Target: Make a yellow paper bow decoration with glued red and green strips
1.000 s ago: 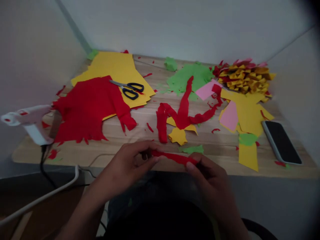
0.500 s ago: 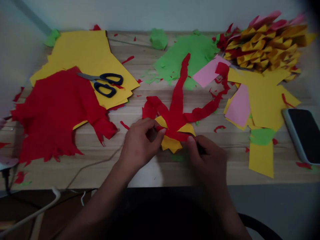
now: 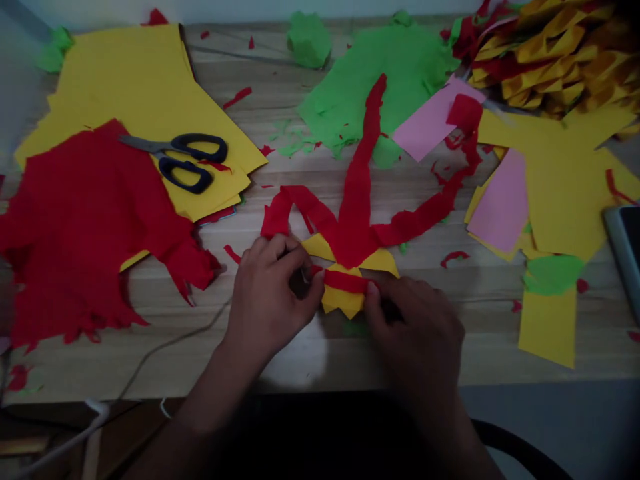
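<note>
Between my hands a short red paper strip is stretched level across a yellow paper piece with a zigzag lower edge. My left hand pinches the strip's left end, its thumb and fingers pressed together. At the other end, my right hand grips the strip between thumb and curled fingers. Just beyond the strip, a red paper shape with long arms spreads over the yellow piece's upper part. Whether the strip is fixed to the yellow piece I cannot tell.
Dark-handled scissors rest on yellow sheets, beside a torn red sheet. Green paper lies at the back. Folded yellow paper pieces are heaped back right, near pink pieces. A phone sits at the right edge.
The view has moved closer and tilted down. The red strip now lies a little lower, with yellow showing between it and the red shape. Both hands keep their hold on its ends.
</note>
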Available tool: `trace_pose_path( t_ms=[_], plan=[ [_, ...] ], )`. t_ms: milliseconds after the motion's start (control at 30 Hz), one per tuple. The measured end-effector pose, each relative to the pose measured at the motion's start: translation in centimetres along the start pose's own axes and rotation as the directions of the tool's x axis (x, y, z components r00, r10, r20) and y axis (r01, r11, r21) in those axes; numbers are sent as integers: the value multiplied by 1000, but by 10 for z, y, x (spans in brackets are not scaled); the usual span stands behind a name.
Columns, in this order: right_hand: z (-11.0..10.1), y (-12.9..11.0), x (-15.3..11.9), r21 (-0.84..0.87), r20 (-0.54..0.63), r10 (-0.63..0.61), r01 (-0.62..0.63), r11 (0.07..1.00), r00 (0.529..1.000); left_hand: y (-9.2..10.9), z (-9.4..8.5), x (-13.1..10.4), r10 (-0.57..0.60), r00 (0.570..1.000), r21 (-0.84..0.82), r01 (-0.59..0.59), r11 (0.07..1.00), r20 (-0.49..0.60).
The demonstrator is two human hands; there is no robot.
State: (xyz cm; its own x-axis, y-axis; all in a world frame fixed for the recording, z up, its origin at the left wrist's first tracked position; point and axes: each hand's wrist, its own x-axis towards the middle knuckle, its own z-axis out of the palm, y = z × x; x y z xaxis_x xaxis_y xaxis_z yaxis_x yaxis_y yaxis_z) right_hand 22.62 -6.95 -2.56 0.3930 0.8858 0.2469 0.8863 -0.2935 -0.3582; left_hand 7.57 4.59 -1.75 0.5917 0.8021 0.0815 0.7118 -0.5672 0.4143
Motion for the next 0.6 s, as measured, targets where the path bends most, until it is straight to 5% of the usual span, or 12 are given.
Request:
trace_pose_path(
  t_ms=[300, 433, 600],
  plan=[
    [1, -2, 1, -17, -15, 43, -43, 999, 999, -4, -1, 0, -30, 997, -164, 19, 986, -66],
    [2, -3, 2, -5, -12, 70, -70, 998, 997, 3, -5, -8, 106, 969, -77, -126, 989, -221],
    [1, -2, 2, -14, 3, 65, -65, 998, 998, 18, 2, -25, 273, 960, -9, -274, 962, -56]
  ],
)
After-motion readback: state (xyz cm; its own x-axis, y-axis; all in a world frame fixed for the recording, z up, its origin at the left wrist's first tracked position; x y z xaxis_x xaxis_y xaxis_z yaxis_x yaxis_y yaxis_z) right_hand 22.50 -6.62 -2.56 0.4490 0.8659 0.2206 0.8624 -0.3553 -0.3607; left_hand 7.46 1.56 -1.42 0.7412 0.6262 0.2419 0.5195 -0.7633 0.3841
